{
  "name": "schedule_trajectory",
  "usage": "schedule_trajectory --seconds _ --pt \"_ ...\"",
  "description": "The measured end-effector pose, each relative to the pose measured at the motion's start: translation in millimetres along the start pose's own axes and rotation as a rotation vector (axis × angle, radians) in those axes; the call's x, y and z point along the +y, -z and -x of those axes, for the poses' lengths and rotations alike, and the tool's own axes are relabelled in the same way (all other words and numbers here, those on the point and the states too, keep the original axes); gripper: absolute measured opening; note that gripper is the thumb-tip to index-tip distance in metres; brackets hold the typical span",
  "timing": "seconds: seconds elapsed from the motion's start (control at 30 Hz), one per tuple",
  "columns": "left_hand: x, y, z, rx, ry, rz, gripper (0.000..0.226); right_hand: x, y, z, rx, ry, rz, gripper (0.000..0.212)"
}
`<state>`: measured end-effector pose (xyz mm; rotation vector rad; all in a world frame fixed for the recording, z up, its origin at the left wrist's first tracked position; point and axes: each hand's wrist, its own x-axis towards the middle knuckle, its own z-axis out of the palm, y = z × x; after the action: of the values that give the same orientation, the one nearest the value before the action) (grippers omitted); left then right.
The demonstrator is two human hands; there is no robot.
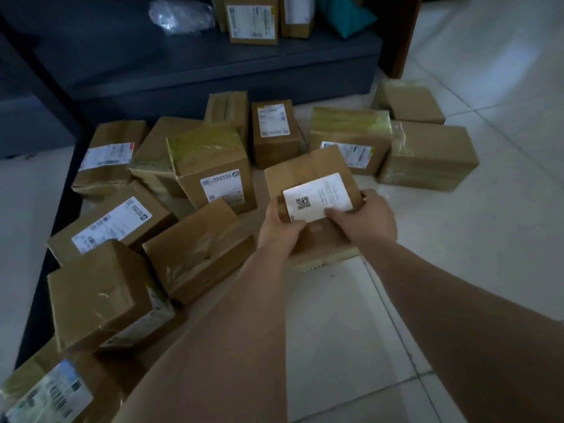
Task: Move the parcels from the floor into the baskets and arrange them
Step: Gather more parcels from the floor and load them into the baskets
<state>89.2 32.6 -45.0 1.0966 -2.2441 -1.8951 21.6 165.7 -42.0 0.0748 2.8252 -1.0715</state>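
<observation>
Several brown cardboard parcels lie scattered on the tiled floor. In the middle, a taped parcel (308, 175) with a white QR-code label (317, 198) is tilted up off the floor. My left hand (279, 227) grips its left edge, thumb over the label's corner. On the other side, my right hand (363, 216) holds its right edge, fingers curled onto the label. Both forearms reach in from the bottom of the view. No basket is in view.
A dark low shelf (213, 65) runs along the back with two labelled boxes (253, 21), a teal bag (348, 13) and crumpled clear plastic (180, 15). Parcels crowd the left and the far side. White floor tiles (488, 224) lie to the right.
</observation>
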Motion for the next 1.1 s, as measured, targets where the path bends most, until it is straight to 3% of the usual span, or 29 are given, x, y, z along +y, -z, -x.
schedule_trajectory --seconds 0.1,0.2,0.3,0.37,0.47,0.53,0.63,0.73,0.83,0.9,1.0,1.1 --pt "4 -1 -8 -0.129 0.016 -0.015 0.053 -19 15 -3 0.126 0.219 0.136 0.039" --pt "4 -3 -15 -0.168 0.125 -0.007 0.046 -17 2 15 -0.136 0.508 0.471 0.032" --pt "-2 5 -13 -0.037 0.144 -0.037 0.052 -14 -11 23 -0.32 0.676 0.284 0.036" --pt "-9 12 -13 -0.052 0.061 -0.132 0.044 -20 -19 19 -0.255 0.597 0.165 0.041" --pt "-12 18 -13 -0.084 0.034 -0.145 0.047 -27 -28 16 -0.242 0.129 -0.001 0.067" --pt "-9 21 -15 -0.098 0.021 -0.095 0.052 -27 -31 14 -0.267 -0.023 -0.059 0.063" --pt "-13 25 -12 -0.166 0.006 -0.013 0.041 -26 -27 20 -0.117 0.076 0.01 0.047" --pt "-25 29 -10 -0.207 0.078 -0.085 0.032 -26 -30 35 -0.035 0.274 0.279 0.056" --pt "-24 33 -17 -0.105 0.137 -0.221 0.028 -30 -40 45 -0.144 0.398 0.509 0.06" --pt "-19 37 -19 -0.091 0.076 -0.296 0.031 -35 -51 50 -0.24 0.434 0.594 0.062" --pt "-13 42 -14 -0.155 -0.011 -0.356 0.032 -37 -71 57 -0.399 0.396 0.739 0.067" --pt "-10 61 -8 -0.02 -0.038 -0.443 0.029 -42 -78 51 -0.408 0.294 0.794 0.062"
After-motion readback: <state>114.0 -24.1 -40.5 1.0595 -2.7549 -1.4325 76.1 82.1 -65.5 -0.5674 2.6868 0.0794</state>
